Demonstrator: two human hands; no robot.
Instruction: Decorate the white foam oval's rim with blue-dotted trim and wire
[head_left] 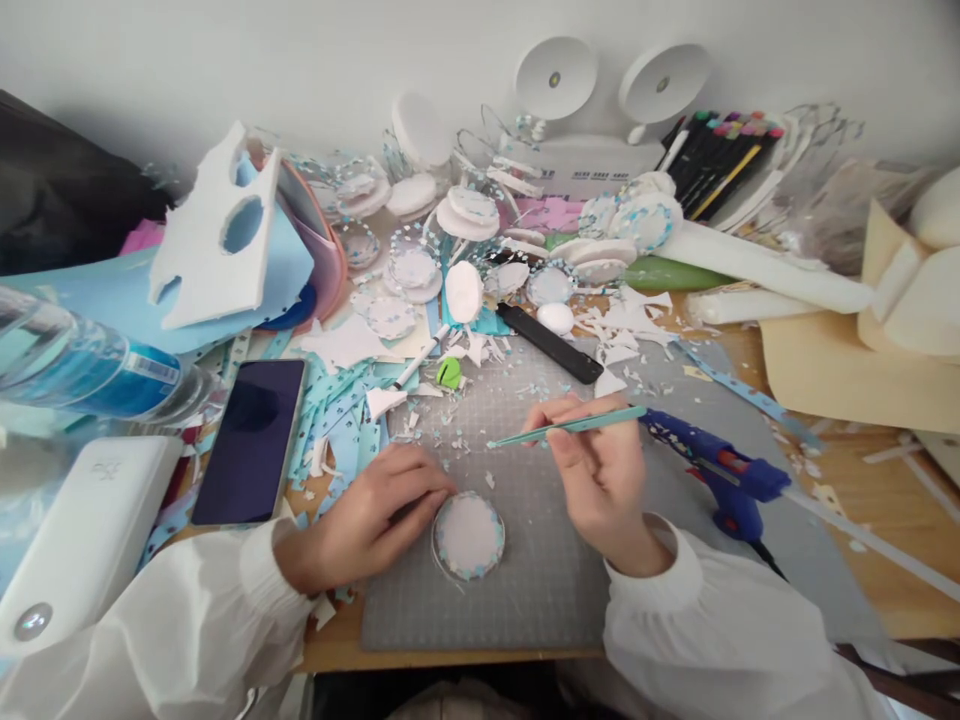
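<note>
A pair of teal tweezers [570,426] is pinched in my right hand [600,470]. Their points reach left to just above the grey cutting mat [540,590], at a tiny pale blue scrap; whether they grip it is too small to tell. My left hand [382,510] rests on the mat with its fingers closed together, fingertips at the upper left edge of a round white disc [469,538]. Small blue and white bits ring the disc's rim, and a thin wire loop runs around it. Paper scraps lie scattered on the mat between the hands.
A blue glue gun [712,465] lies right of my right hand. Beyond the mat are a black cutter [551,343], a green clip [448,373] and many white discs. To the left are a phone [251,440], a power bank [90,540] and a water bottle [97,360].
</note>
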